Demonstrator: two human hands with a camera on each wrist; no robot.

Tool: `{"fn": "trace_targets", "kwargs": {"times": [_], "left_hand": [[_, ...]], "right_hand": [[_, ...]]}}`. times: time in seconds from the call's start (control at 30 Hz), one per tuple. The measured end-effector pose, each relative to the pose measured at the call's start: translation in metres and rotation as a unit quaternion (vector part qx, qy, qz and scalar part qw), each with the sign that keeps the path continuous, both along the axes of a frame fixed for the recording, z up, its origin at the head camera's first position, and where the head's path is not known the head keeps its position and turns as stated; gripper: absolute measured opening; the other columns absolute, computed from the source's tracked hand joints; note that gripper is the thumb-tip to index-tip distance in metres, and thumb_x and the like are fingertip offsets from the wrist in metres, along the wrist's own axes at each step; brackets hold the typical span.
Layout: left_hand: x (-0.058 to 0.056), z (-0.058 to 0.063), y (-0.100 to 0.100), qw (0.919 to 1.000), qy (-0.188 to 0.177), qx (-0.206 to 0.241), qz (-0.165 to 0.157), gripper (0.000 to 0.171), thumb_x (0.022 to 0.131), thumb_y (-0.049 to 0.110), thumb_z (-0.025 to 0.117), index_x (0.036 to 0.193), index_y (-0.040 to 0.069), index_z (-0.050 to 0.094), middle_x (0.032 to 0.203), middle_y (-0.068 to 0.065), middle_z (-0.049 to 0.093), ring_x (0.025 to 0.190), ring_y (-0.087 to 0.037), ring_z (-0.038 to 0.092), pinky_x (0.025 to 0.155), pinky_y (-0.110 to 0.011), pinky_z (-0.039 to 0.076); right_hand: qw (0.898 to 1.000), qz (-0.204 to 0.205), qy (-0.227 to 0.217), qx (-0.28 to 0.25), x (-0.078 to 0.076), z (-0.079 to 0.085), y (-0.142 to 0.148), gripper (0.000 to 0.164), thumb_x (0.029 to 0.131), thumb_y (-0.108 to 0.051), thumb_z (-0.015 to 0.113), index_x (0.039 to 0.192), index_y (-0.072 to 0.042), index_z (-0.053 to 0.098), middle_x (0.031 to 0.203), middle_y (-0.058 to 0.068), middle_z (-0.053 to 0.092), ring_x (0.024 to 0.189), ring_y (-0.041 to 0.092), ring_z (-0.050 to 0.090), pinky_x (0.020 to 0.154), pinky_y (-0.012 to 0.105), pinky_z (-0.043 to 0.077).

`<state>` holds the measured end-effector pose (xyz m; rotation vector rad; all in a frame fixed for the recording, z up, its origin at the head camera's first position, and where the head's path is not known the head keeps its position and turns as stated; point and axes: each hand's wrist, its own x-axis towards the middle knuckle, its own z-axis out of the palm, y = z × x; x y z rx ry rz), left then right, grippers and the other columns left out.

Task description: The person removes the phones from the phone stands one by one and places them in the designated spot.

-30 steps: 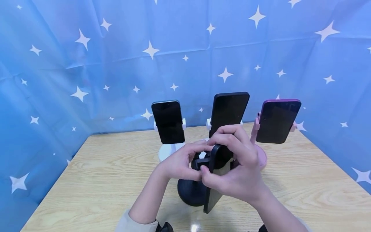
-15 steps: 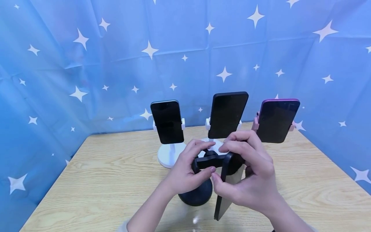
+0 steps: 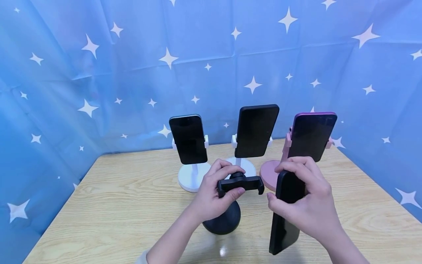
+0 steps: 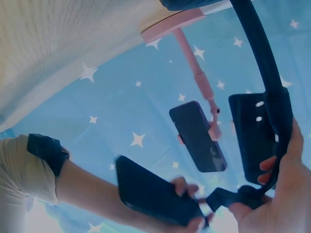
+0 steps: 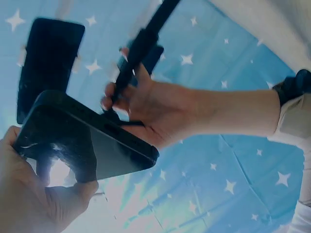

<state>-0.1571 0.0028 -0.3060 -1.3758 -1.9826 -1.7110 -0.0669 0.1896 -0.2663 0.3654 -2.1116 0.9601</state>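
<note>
My left hand point(image 3: 211, 196) grips the clamp head of a black phone stand point(image 3: 245, 183), thumb in front and fingers behind. The stand's round base point(image 3: 224, 220) rests on the table below. To the right, my right hand point(image 3: 311, 200) holds a black smartphone point(image 3: 284, 229) by its upper end, thumb on one side and fingers on the other. This phone hangs edge-on and tilted, apart from the clamp, whose right hook shows bare. In the right wrist view, the phone point(image 5: 87, 138) slants close to the camera, with the left hand point(image 5: 155, 109) on the stand beyond it.
Behind stand two white phone stands point(image 3: 188, 179) and a pink phone stand point(image 3: 268, 175). They bear a left phone point(image 3: 189, 139), a middle phone point(image 3: 258, 130) and a purple-edged phone point(image 3: 312, 135). A blue starred curtain point(image 3: 141, 73) rises behind the wooden table point(image 3: 108, 205).
My right hand has moved right with the black smartphone, away from the black stand's clamp. My left hand stays on the clamp, which now shows uncovered.
</note>
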Motion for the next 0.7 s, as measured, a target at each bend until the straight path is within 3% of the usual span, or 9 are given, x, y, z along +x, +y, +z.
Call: {"fn": "trace_targets", "kwargs": {"times": [0.23, 0.33, 0.5, 0.7], "left_hand": [[-0.002, 0.003, -0.004, 0.9996, 0.009, 0.013, -0.022, 0.029, 0.080, 0.004, 0.066, 0.108, 0.005, 0.060, 0.101, -0.010, 0.049, 0.094, -0.018, 0.051, 0.077, -0.028, 0.047], [-0.004, 0.004, -0.009, 0.9994, 0.020, 0.019, -0.023, 0.027, 0.082, 0.009, 0.066, 0.107, 0.004, 0.060, 0.101, -0.010, 0.050, 0.094, -0.020, 0.051, 0.077, -0.028, 0.047], [-0.004, 0.010, -0.020, 0.9990, 0.027, 0.022, -0.028, 0.027, 0.085, 0.019, 0.065, 0.107, 0.003, 0.060, 0.102, -0.011, 0.050, 0.096, -0.021, 0.050, 0.076, -0.029, 0.047], [-0.006, 0.020, -0.041, 0.9972, 0.050, 0.028, -0.047, 0.026, 0.086, 0.016, 0.064, 0.106, 0.002, 0.058, 0.103, -0.012, 0.051, 0.094, -0.022, 0.049, 0.075, -0.030, 0.046]], "right_hand": [[0.989, -0.088, -0.116, 0.033, -0.012, -0.017, 0.020, 0.047, 0.057, -0.004, 0.079, 0.101, -0.009, 0.063, 0.097, 0.001, 0.052, 0.085, 0.006, 0.042, 0.062, 0.022, 0.044], [0.979, -0.088, -0.173, 0.058, -0.020, -0.024, 0.028, 0.047, 0.060, -0.008, 0.077, 0.105, -0.006, 0.062, 0.101, 0.008, 0.052, 0.087, 0.016, 0.045, 0.062, 0.032, 0.045], [0.956, -0.079, -0.259, 0.110, -0.037, -0.040, 0.039, 0.044, 0.063, -0.015, 0.074, 0.103, -0.006, 0.060, 0.096, 0.015, 0.052, 0.078, 0.025, 0.049, 0.058, 0.033, 0.042], [0.940, -0.056, -0.304, 0.144, -0.048, -0.063, 0.042, 0.043, 0.064, -0.018, 0.073, 0.102, -0.003, 0.059, 0.091, 0.012, 0.056, 0.080, 0.024, 0.049, 0.062, 0.037, 0.045]]}}
